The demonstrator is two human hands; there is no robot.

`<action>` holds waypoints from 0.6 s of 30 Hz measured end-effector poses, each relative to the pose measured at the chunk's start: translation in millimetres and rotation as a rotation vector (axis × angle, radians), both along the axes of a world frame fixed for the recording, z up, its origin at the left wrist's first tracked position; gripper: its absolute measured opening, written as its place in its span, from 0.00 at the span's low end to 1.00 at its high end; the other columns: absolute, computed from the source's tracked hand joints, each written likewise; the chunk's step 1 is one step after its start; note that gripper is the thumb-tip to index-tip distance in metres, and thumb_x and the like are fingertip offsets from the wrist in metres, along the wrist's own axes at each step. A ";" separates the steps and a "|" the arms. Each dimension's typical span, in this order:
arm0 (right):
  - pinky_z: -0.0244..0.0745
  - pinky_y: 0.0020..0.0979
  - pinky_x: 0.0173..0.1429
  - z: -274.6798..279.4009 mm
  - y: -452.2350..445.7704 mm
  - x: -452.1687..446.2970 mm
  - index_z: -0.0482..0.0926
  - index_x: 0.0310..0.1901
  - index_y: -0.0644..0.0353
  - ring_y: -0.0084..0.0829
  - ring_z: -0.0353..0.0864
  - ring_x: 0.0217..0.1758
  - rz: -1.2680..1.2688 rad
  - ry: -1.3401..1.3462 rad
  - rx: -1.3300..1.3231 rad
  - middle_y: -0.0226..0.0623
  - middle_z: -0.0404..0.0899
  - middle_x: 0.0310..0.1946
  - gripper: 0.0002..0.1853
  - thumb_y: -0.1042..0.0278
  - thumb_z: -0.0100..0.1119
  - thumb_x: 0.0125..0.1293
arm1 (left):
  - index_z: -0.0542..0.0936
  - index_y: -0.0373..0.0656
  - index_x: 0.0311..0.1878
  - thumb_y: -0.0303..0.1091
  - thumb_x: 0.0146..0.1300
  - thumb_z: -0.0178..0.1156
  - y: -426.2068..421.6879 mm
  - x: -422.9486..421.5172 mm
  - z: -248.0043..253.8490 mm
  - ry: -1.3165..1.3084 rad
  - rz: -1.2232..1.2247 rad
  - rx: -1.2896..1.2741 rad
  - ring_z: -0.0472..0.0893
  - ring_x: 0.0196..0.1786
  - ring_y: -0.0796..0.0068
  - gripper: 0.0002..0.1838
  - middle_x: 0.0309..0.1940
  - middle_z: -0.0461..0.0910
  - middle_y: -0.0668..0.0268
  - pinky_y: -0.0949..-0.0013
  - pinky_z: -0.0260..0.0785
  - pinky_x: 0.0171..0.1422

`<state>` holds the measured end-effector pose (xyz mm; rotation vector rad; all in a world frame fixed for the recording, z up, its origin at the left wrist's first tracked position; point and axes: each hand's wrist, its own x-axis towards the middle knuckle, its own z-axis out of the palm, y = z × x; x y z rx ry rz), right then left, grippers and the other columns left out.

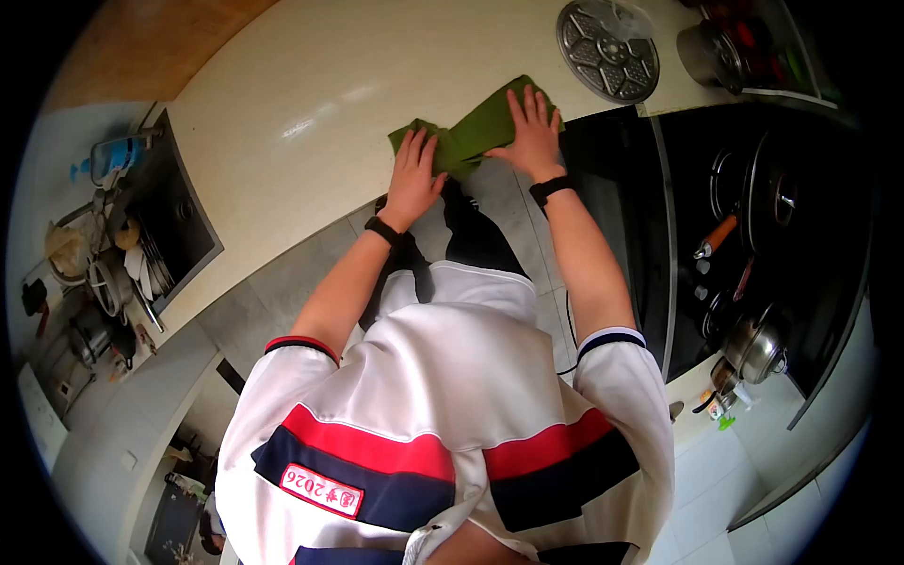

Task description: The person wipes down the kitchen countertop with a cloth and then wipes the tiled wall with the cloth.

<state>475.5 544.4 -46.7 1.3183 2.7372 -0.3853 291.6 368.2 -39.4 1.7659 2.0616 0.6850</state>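
Fingers [531, 104] of the right hand [535, 149] are spread, with the thumb set well apart; fingers of the left hand [410, 188] lie closer together, thumb out to the side. Both sets rest on the green cloth [476, 122] without visible clamping; whether either thumb catches an edge from beneath cannot be told. Location of cloth: at the front edge of the counter [282, 169], its near side appearing to pass slightly over that edge.

Possible faults:
1. Slipping. Pulling toward the body could draw the cloth off the counter, since its near side already lies at the edge.
2. Bunching. Uneven pressure could add creases; the cloth is already rumpled beside the left hand.
3. Contact. Reaching forward and right could bring the right hand against the metal rack [584, 56].

Pose: both palms face down, fingers pointing away from the body. Both forearms extend forward and converge toward the cloth, the right wrist nearly straight, a black band [551, 188] around it.
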 end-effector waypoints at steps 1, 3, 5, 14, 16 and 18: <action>0.38 0.59 0.77 0.5 10.0 8.5 0.47 0.77 0.44 0.43 0.40 0.81 -0.021 0.017 0.006 0.41 0.41 0.79 0.66 0.32 0.74 0.38 | 0.65 0.36 0.67 0.31 0.55 0.67 9.0 5.4 -2.0 0.008 -0.014 0.001 0.56 0.73 0.42 0.36 0.70 0.59 0.48 0.50 0.53 0.76; 0.38 0.59 0.76 -0.6 26.6 23.0 0.47 0.77 0.48 0.46 0.40 0.81 -0.021 0.054 0.008 0.44 0.42 0.78 0.67 0.33 0.75 0.38 | 0.65 0.38 0.67 0.31 0.56 0.67 23.7 15.2 -3.7 0.023 -0.040 0.002 0.55 0.74 0.43 0.36 0.71 0.58 0.49 0.50 0.52 0.76; 0.38 0.60 0.76 -3.4 37.7 31.4 0.46 0.77 0.50 0.47 0.39 0.81 -0.007 0.092 -0.001 0.46 0.42 0.78 0.67 0.34 0.75 0.38 | 0.66 0.38 0.66 0.33 0.55 0.67 34.1 18.2 -3.5 0.058 -0.060 -0.001 0.55 0.74 0.44 0.35 0.71 0.58 0.50 0.49 0.52 0.76; 0.37 0.65 0.75 -5.0 19.0 -3.0 0.43 0.77 0.52 0.55 0.36 0.80 0.121 -0.029 -0.002 0.51 0.39 0.77 0.70 0.35 0.77 0.37 | 0.69 0.47 0.66 0.36 0.55 0.68 0.1 -9.6 -0.9 0.143 0.006 -0.034 0.60 0.73 0.54 0.34 0.70 0.63 0.59 0.50 0.52 0.76; 0.37 0.65 0.75 -2.5 0.8 -25.3 0.42 0.77 0.51 0.55 0.36 0.80 0.201 -0.013 -0.010 0.50 0.38 0.78 0.70 0.36 0.77 0.36 | 0.69 0.48 0.66 0.36 0.54 0.68 -22.6 -21.1 0.0 0.155 0.057 -0.059 0.60 0.73 0.55 0.34 0.70 0.63 0.60 0.50 0.51 0.76; 0.38 0.64 0.75 -5.6 -21.4 -50.4 0.42 0.77 0.49 0.53 0.36 0.80 0.284 -0.011 -0.015 0.48 0.38 0.78 0.70 0.37 0.78 0.36 | 0.69 0.49 0.66 0.35 0.55 0.68 -49.2 -35.3 1.0 0.158 0.107 -0.058 0.60 0.73 0.55 0.34 0.70 0.63 0.60 0.50 0.51 0.76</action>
